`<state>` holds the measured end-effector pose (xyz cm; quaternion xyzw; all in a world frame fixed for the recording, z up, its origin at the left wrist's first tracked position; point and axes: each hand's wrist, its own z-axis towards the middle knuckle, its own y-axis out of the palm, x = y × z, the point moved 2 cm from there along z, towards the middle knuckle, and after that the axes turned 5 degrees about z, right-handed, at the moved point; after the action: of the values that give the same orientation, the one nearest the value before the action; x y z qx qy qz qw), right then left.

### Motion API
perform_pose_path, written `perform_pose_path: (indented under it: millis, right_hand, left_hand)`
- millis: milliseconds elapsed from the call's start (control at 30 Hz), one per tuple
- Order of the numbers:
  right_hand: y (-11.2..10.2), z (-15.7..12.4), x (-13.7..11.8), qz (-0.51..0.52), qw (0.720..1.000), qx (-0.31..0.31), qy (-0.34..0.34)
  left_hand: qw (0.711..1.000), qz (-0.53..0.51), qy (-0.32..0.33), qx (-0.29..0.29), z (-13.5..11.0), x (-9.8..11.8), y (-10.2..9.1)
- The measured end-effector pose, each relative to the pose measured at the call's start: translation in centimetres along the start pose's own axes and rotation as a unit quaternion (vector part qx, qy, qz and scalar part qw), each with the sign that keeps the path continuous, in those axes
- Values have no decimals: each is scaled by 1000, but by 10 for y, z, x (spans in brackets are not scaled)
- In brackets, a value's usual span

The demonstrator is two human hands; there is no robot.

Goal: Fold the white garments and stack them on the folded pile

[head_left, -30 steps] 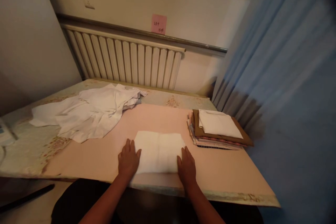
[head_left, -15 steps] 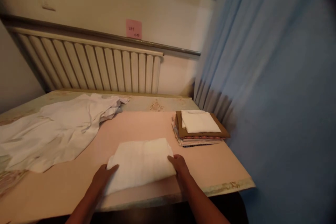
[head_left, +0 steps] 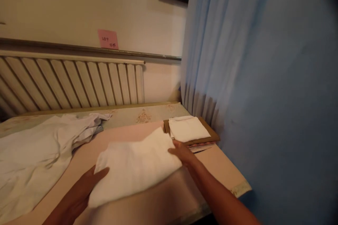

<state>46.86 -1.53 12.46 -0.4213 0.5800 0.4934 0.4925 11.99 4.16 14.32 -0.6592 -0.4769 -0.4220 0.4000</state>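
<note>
A folded white cloth [head_left: 137, 167] hangs a little above the table, held at both ends. My left hand [head_left: 88, 186] grips its left end, thumb on top and fingers hidden underneath. At the right end my right hand [head_left: 181, 153] pinches the edge the same way. The cloth's right corner reaches in front of a stack of folded cloths, where a white folded piece [head_left: 188, 129] lies on a brown one [head_left: 211, 133]. Thinner patterned and pale layers show below the brown.
A loose heap of white fabric [head_left: 39, 147] spreads over the left of the table [head_left: 121, 133], which has a pinkish cover. Behind it stand a radiator [head_left: 79, 84] and a wall with a pink note [head_left: 108, 38]. A blue curtain [head_left: 264, 95] hangs along the right side.
Both hands have raised the folded cloth off the table, its right end tilted up and closer to the stack. The view has turned to the right.
</note>
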Motion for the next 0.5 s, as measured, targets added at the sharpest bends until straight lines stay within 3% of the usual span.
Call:
perform_pose_path:
  millis: [67, 233, 367, 500]
  right_hand:
    - [-36, 12, -32, -5, 999, 27, -31]
    - [-135, 41, -85, -29, 989, 124, -80]
    - [-197, 54, -100, -50, 979, 180, -87]
    - [-239, 59, -105, -69, 972, 211, -76]
  left_hand:
    - [994, -51, 36, -91, 14, 29, 34]
    - [966, -114, 135, -189, 60, 86, 135]
    - [951, -140, 163, -224, 92, 107, 208]
    - [946, -148, 154, -242, 108, 116, 253]
